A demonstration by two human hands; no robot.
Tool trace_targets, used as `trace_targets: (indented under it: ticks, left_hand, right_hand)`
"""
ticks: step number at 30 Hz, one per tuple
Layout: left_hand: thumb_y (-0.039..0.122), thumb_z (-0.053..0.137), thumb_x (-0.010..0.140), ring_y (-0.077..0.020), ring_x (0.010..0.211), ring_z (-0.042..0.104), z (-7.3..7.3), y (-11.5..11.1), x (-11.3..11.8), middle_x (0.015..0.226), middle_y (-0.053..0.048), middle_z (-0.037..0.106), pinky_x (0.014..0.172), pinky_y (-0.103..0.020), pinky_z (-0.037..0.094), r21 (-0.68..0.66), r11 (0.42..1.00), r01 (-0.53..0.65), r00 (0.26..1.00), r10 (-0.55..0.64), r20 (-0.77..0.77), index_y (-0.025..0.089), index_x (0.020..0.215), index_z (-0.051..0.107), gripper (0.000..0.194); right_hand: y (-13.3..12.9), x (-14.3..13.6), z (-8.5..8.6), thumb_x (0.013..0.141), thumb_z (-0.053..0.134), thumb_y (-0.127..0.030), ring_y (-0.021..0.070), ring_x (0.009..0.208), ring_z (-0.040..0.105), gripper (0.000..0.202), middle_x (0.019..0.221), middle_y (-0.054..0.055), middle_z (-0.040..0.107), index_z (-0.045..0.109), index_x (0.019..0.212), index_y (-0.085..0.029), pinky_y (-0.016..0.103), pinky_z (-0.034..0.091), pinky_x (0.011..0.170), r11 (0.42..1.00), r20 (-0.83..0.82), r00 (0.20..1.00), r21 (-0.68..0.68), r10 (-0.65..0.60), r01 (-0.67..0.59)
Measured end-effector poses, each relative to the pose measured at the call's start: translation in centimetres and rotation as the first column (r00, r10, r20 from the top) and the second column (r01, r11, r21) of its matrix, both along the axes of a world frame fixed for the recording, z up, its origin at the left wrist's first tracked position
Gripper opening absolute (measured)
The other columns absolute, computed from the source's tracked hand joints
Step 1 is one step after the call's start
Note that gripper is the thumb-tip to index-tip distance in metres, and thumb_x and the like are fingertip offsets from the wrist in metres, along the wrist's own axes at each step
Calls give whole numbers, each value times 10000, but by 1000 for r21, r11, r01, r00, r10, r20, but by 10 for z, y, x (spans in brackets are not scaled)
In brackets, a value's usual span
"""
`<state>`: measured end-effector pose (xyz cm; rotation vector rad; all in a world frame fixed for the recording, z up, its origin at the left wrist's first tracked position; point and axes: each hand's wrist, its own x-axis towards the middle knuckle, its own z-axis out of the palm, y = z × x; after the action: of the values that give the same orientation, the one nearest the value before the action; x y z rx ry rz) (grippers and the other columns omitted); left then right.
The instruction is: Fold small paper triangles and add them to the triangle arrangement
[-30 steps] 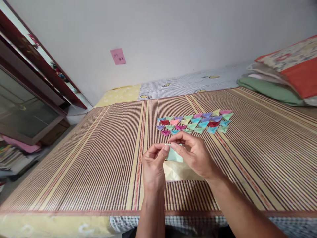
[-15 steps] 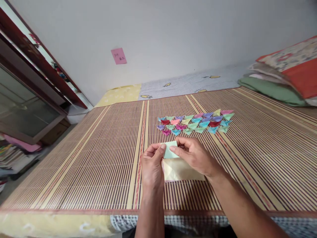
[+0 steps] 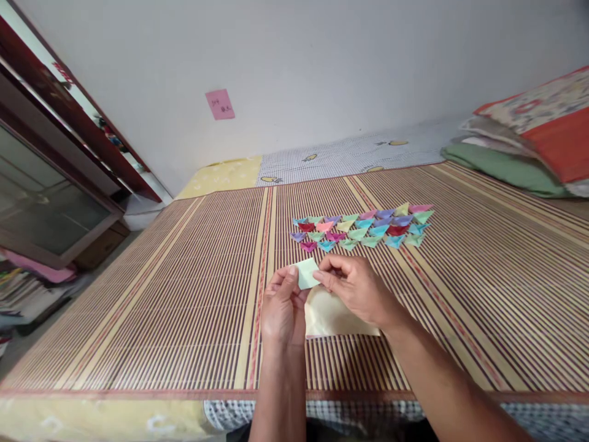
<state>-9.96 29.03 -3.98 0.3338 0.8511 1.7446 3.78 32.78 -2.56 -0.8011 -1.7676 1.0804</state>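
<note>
A small pale green piece of paper (image 3: pixel 306 274) is held up between my two hands. Its left edge is pinched by the thumb and fingers of my left hand (image 3: pixel 281 301). At its right edge, the thumb and forefinger of my right hand (image 3: pixel 352 283) close on the corner. Below the hands a pale cream sheet of paper (image 3: pixel 340 319) lies on the mat, partly covered by my right hand. Beyond them, several folded paper pieces (image 3: pixel 363 233) in many colours are laid out in rows.
A striped bamboo mat (image 3: pixel 151 294) covers the bed. Stacked pillows (image 3: pixel 543 135) are at the back right. The wall behind bears a pink note (image 3: pixel 219 104). At the left are a glass-fronted cabinet (image 3: pixel 46 190) and a pile of books (image 3: pixel 23 282).
The green paper has moved slightly left and tilted. My right hand has shifted from its face towards its right edge, and my left hand has turned a little.
</note>
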Motion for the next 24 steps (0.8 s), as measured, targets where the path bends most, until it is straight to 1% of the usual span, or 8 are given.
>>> trace_targets:
  ticks: [6, 12, 15, 17, 19, 20, 22, 24]
  left_hand:
    - [196, 909, 688, -173, 650, 752, 3, -1, -1, 729, -54, 776, 696, -295, 629, -17, 1000, 26, 999, -26, 21, 121, 861, 751, 246]
    - [101, 781, 816, -183, 713, 773, 2, 1, -3, 788, -109, 796, 744, -284, 632, -76, 996, 47, 990, -37, 133, 100, 798, 750, 37]
    - [68, 719, 857, -179, 696, 764, -2, 6, -6, 783, -109, 788, 746, -288, 631, -83, 996, 35, 988, -22, 154, 94, 791, 743, 75]
    - [57, 686, 876, -166, 664, 747, -6, 11, -11, 748, -95, 770, 712, -275, 622, -71, 997, -12, 991, 22, 134, 89, 785, 735, 109]
    - [42, 655, 890, -165, 653, 732, -10, 15, -17, 744, -89, 755, 664, -271, 611, -72, 996, -55, 993, 62, 97, 80, 793, 724, 125]
    - [42, 644, 903, -163, 670, 729, -12, 17, -21, 752, -83, 749, 666, -267, 607, -71, 995, -73, 993, 80, 89, 81, 813, 721, 124]
    - [44, 623, 927, -150, 664, 713, -18, 23, -30, 718, -64, 720, 663, -253, 595, -81, 991, -105, 991, 111, 77, 91, 792, 694, 160]
    - [63, 619, 947, -156, 735, 721, -25, 30, -40, 778, -66, 723, 712, -269, 599, -93, 984, -151, 986, 157, 60, 97, 830, 686, 139]
  right_hand:
    - [-3, -1, 1, 939, 670, -233, 130, 610, 537, 191, 662, -34, 592, 622, 758, -199, 255, 402, 570, 997, 22, 998, 63, -53, 52]
    - [-2, -3, -2, 923, 660, -159, 139, 634, 555, 153, 703, -30, 606, 609, 788, -209, 267, 426, 602, 985, 85, 992, 153, -97, 84]
    - [-1, -6, -4, 915, 677, -138, 150, 661, 576, 137, 740, -21, 628, 609, 822, -213, 277, 451, 630, 973, 108, 984, 198, -143, 120]
    - [-4, -9, -2, 899, 722, -156, 167, 720, 604, 119, 809, -4, 657, 619, 891, -214, 295, 481, 683, 953, 92, 973, 238, -214, 187]
    - [-13, -12, 2, 895, 753, -187, 191, 820, 629, 162, 916, 22, 677, 623, 987, -215, 322, 506, 761, 927, 63, 963, 295, -261, 231]
    - [-19, -13, 4, 905, 748, -198, 200, 867, 635, 176, 959, 32, 678, 621, 1026, -216, 335, 511, 795, 920, 55, 965, 319, -257, 227]
    - [-37, -13, 5, 938, 702, -183, 205, 920, 638, 150, 986, 39, 668, 621, 1061, -210, 342, 513, 830, 927, 63, 978, 336, -197, 166]
    - [-59, -10, 1, 944, 672, -151, 201, 929, 638, 119, 988, 41, 660, 627, 1041, -203, 336, 510, 836, 944, 80, 987, 312, -137, 106]
